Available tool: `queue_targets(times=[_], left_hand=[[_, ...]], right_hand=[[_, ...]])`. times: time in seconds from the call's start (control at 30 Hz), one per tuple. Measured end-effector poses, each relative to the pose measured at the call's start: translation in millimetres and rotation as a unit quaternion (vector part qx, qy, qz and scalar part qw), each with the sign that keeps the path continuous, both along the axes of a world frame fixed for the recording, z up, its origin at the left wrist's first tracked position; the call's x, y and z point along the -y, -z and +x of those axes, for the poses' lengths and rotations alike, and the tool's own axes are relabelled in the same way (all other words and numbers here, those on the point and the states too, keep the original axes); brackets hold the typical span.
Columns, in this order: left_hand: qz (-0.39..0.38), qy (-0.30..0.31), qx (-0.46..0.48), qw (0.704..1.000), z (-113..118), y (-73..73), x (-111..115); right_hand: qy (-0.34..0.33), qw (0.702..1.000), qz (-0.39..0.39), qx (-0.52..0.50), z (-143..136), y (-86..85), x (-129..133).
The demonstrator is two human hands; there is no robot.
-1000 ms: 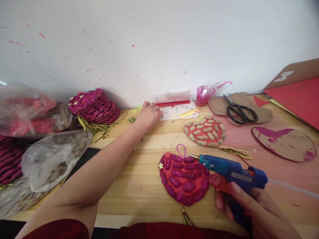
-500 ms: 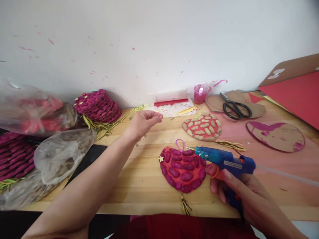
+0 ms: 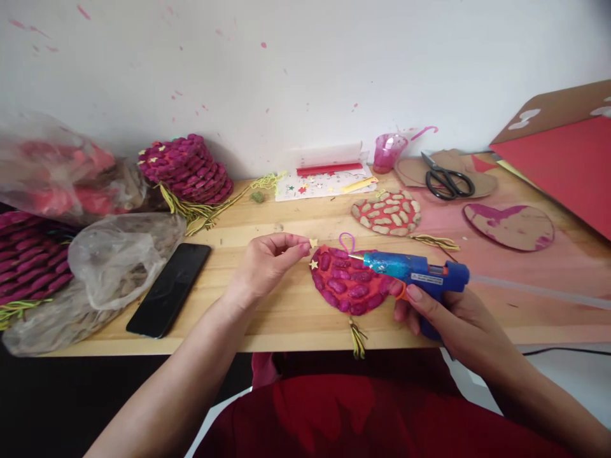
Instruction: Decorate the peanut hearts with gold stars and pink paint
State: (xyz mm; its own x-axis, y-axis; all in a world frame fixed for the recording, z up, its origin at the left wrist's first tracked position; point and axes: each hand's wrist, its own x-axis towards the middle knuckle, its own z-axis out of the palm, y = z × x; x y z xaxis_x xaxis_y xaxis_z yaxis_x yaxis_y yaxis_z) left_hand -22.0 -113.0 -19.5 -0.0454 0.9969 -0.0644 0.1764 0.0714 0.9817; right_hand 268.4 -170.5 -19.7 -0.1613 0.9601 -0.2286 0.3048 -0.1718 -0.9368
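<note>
My left hand point(image 3: 270, 264) pinches a small pale yellow star point(image 3: 314, 243) between thumb and fingertips, just off the upper left edge of a heart-shaped ornament point(image 3: 351, 280). Magenta-painted peanuts cover that red ornament, with a purple loop point(image 3: 347, 242) on top and a yarn tassel point(image 3: 357, 337) hanging past the table edge. Another star point(image 3: 314, 264) sits on its upper left. My right hand point(image 3: 443, 315) grips a blue hot glue gun point(image 3: 415, 270), finger at the orange trigger. The nozzle points left, over the ornament's top near the loop; I cannot tell whether it touches.
Behind lie a paper sheet with small stars point(image 3: 286, 189), an unpainted peanut heart point(image 3: 387, 213), a pink cup point(image 3: 387, 152) and scissors point(image 3: 449, 181). A phone point(image 3: 169, 289), plastic bags point(image 3: 112, 261) and stacked magenta hearts point(image 3: 186, 168) are at left; cardboard heart point(image 3: 508, 226), red sheet point(image 3: 563, 168) at right.
My left hand has come back from near the paper sheet to the ornament, now visibly holding a star. My right hand still holds the glue gun over the ornament. The camera view has shifted.
</note>
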Motion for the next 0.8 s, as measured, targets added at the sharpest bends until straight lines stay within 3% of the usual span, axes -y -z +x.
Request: queue_targets(times=[0.17, 0.3, 0.57, 0.8], left_hand=[[0.091, 0.019, -0.114, 0.989, 2, 6.7, 12], [0.183, 0.027, -0.167, 0.968, 3, 10.4, 16], [0.298, 0.024, -0.266, 0.916, -3, 14.5, 19], [0.337, 0.047, -0.300, 0.891, -3, 14.2, 21]], right_hand=[[-0.045, 0.992, 0.063, 0.100, 3, -6.7, 3], [-0.085, 0.966, 0.150, 0.191, -4, -18.3, 3], [-0.106, 0.944, 0.219, 0.225, -16, -28.2, -5], [-0.113, 0.934, 0.235, 0.243, -22, -29.7, -8]])
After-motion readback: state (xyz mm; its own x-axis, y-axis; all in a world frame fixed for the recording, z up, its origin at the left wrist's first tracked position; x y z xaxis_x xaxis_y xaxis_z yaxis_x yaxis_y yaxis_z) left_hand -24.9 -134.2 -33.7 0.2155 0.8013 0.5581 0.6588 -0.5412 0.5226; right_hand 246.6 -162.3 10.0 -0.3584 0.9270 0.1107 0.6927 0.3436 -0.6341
